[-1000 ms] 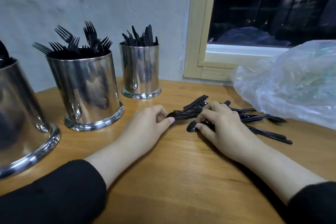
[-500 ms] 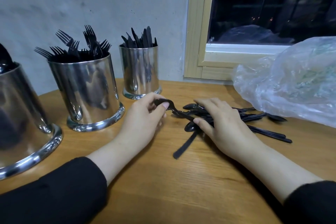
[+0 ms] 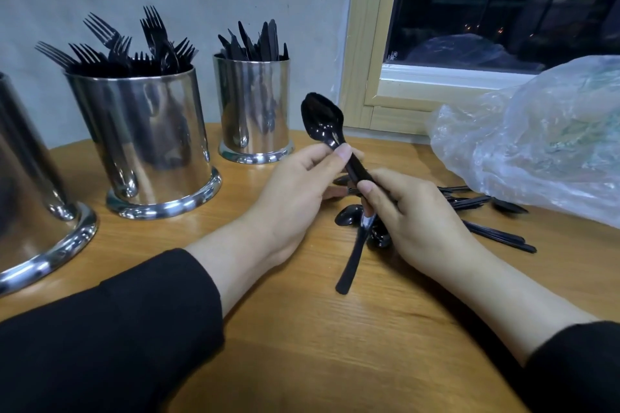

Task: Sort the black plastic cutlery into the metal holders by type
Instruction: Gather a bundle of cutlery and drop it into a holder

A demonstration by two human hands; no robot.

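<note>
From the head camera, a glossy black plastic spoon [image 3: 322,120] that lay low at the edge of the pile half a second ago is now lifted clear of the round wooden desk [image 3: 302,345], bowl up and tilted toward the wall. The left hand [image 3: 295,191] pinches its neck between thumb and fingers, and the right hand [image 3: 416,214] has come off the heap to grip the lower handle. Both grips are thus clenched on this one spoon.

It looks singled out and ready to be carried off, probably to the large steel holder at the far left [image 3: 37,194], whose contents are out of view. The shiny steel holder of forks [image 3: 144,141] and the smaller steel holder of knives [image 3: 255,107] stand behind. More black spoons [image 3: 355,228] remain loose on the desk under the right hand, beside a crumpled clear plastic bag [image 3: 543,141].
</note>
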